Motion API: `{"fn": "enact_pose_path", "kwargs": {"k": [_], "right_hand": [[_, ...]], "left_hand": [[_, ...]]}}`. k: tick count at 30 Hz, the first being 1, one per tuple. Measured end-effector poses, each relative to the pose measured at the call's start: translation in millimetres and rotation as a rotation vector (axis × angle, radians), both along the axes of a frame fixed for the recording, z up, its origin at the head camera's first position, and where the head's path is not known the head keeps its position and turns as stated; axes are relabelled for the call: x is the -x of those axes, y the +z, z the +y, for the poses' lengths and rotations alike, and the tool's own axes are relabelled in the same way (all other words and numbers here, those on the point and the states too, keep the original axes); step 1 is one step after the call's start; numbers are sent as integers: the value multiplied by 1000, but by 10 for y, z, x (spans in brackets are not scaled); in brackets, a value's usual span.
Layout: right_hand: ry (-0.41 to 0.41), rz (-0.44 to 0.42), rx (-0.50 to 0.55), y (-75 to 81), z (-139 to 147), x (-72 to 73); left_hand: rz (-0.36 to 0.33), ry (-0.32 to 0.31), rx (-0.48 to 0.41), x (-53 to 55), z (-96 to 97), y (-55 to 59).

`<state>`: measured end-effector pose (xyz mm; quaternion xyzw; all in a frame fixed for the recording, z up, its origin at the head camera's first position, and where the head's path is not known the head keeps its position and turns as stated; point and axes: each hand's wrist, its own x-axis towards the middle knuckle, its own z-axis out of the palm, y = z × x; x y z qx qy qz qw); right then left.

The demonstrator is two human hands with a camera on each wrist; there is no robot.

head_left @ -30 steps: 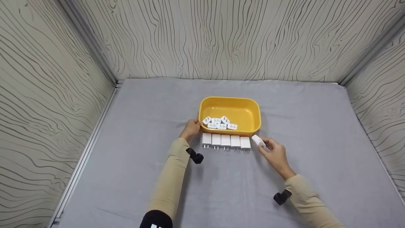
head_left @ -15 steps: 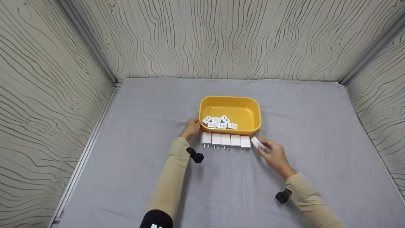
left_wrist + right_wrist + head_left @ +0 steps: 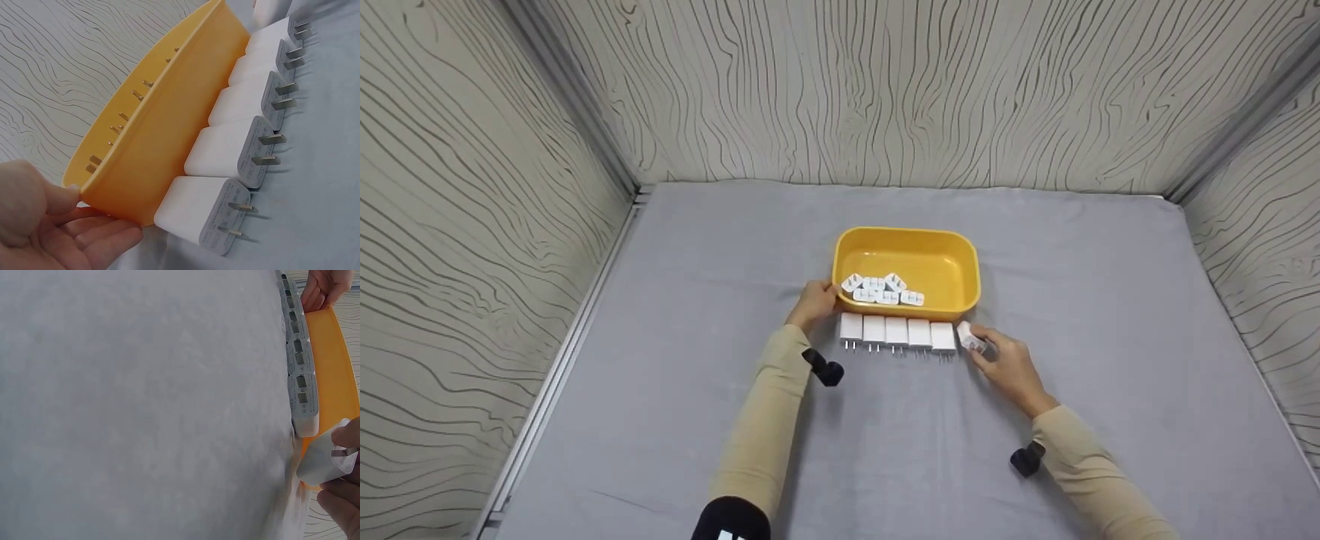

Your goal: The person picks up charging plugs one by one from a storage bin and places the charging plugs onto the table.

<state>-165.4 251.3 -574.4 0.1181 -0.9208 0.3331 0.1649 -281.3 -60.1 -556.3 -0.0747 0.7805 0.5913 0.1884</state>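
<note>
My right hand (image 3: 1011, 369) pinches a white charger plug (image 3: 323, 458) between thumb and fingers, tilted, just right of a row of matching chargers. That row of several white charger plugs (image 3: 896, 331) lies side by side along the front wall of a yellow bin (image 3: 906, 311), metal prongs pointing toward me. With its thumb at the rim and fingers under the corner, my left hand (image 3: 50, 219) grips the bin's near left corner. Inside the bin, several more chargers (image 3: 883, 289) lie at the front left, prongs up.
Grey cloth (image 3: 675, 360) covers the table and has a few wrinkles. Wood-pattern panels (image 3: 840, 97) stand at the back and both sides, with a metal rail (image 3: 562, 360) along the left edge. Each wrist wears a black camera (image 3: 1026, 459).
The charger in my right hand has turned a little and come closer to the row's right end. My left hand stays on the bin's corner; the row keeps its place.
</note>
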Motion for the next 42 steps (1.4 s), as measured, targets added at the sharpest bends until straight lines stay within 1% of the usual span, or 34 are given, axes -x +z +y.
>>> {"fn": "enact_pose_path", "kwargs": {"k": [1,2,4,5,6,7,9,11,12,13,15,17,20,23,26,28,33,40,42], "right_hand": [[2,6,-3,-4,-2,9],[6,12,-5,-7,-3,16],[16,22,-12,-7,-11,29],[20,24,-17,-10,-13,37],[26,23,-24,-12,-16,44],[31,21,-32,-13,-17,49],[35,14,-48,-18,-18,57],[39,8,-61,-29,-14,67],[41,7,-66,-33,-13,70],[44,10,-69,-37,-10,72],[51,22,-81,-50,-6,76],[67,51,-97,-62,-1,79],[97,107,-126,-86,7,80],[122,165,-154,-109,15,85],[139,204,-189,-122,18,93],[149,215,-207,-124,20,94],[164,187,-219,-103,22,76],[123,67,-261,-59,-9,22],[115,45,-271,-49,-16,12]], "left_hand": [[-3,0,10,31,-1,-51],[-1,-2,13,73,-11,-130],[-12,-14,7,197,-44,-358],[4,-16,3,169,-52,-312],[20,-23,-20,242,-66,-450],[-13,-14,-15,215,-49,-389],[-18,-13,-20,158,-37,-289],[-20,1,-1,38,3,-70],[-31,3,3,44,8,-80],[-53,10,30,-34,28,64],[-37,7,48,-101,36,174],[-36,8,63,-138,40,239],[-32,3,83,-147,37,245],[-39,5,77,-155,30,258],[-43,9,59,-145,27,251],[-44,12,49,-140,27,246],[-47,13,32,-133,33,237],[-24,3,42,-156,13,249],[-24,5,42,-158,13,248]]}}
